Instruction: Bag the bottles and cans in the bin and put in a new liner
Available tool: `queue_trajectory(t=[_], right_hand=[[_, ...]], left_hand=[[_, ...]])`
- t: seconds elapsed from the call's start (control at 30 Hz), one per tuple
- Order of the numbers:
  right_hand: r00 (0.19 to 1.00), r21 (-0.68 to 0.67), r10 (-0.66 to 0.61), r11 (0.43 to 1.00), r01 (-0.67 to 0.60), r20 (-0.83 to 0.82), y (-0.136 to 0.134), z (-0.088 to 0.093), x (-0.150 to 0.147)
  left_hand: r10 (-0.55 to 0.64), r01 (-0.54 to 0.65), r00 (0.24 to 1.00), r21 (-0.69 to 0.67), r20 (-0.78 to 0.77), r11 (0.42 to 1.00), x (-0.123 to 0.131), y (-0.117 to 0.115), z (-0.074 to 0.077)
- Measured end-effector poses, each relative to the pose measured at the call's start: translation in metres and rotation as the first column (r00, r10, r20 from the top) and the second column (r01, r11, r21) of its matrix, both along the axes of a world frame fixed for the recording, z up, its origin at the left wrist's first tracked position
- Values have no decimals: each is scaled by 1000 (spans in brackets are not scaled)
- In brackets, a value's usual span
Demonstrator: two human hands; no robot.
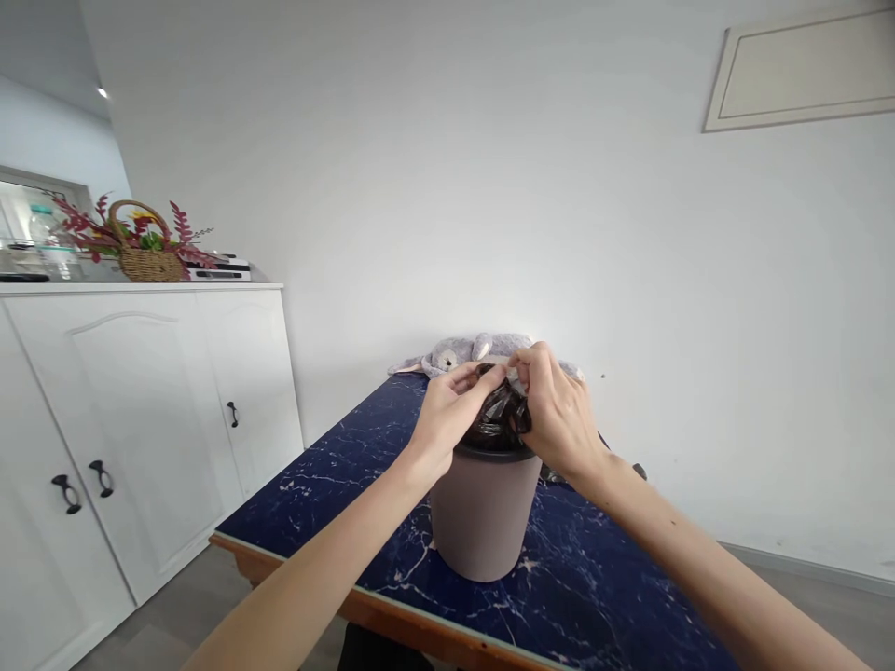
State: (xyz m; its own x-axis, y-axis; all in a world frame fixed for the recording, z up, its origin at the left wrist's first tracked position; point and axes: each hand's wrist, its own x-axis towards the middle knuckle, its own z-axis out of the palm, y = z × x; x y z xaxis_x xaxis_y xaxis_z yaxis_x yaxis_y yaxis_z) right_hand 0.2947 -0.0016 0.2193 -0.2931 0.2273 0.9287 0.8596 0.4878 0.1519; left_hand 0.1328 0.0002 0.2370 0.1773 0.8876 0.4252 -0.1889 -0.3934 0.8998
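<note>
A grey-brown trash can [484, 517] with a dark rim stands upright on the blue table. Out of its top bulges a black trash bag [498, 421], bunched and crumpled. My left hand [454, 403] pinches the gathered plastic from the left, thumb and fingers together above the rim. From the right, my right hand [556, 401] has its fingers curled on the same bag, close to the left fingertips. Both hands are closed on the bag; the right fingertips are partly hidden behind the hand.
Behind the can, a grey plush toy [447, 357] lies at the far end of the blue marble-patterned table [336, 480], against the wall. A white cabinet [160, 391] on the left bears a wicker basket of artificial flowers [150, 264] and a plastic bottle [56, 244].
</note>
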Motion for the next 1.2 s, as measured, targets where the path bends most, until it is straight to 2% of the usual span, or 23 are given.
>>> queue_trajectory(t=[0.13, 0.3, 0.43, 0.53, 0.73, 0.83, 0.93, 1.07, 1.13, 1.2], right_hand=[[995, -60, 59, 997, -54, 86, -2, 3, 6], [962, -128, 157, 983, -130, 225, -6, 5, 21], [955, -79, 230, 973, -219, 189, -9, -4, 33], [942, -50, 292, 956, -287, 168, -14, -12, 39], [937, -191, 345, 925, -329, 59, -32, -27, 52], [939, -244, 342, 908, -341, -38, -41, -36, 58], [944, -299, 296, 896, -328, -148, -45, -38, 66], [952, -414, 179, 869, -271, -247, -38, -24, 70], [954, -508, 144, 820, -264, -262, -30, -14, 62], [956, -589, 163, 758, -280, -245, -19, -6, 47]], left_hand=[[132, -122, 986, 95, -102, 988, -10, 5, -1], [149, -141, 980, 70, -131, 988, -23, 11, -4], [297, -260, 932, 187, -210, 947, -32, 17, -7], [351, -307, 907, 202, -233, 930, -41, 26, -11], [421, -387, 872, 176, -250, 905, -63, 53, -32], [434, -418, 866, 118, -249, 901, -68, 61, -42], [428, -414, 877, 108, -221, 904, -67, 58, -46], [381, -371, 915, 96, -129, 924, -61, 43, -37], [352, -343, 932, 107, -87, 933, -58, 35, -30], [339, -327, 938, 136, -76, 935, -56, 30, -25]])
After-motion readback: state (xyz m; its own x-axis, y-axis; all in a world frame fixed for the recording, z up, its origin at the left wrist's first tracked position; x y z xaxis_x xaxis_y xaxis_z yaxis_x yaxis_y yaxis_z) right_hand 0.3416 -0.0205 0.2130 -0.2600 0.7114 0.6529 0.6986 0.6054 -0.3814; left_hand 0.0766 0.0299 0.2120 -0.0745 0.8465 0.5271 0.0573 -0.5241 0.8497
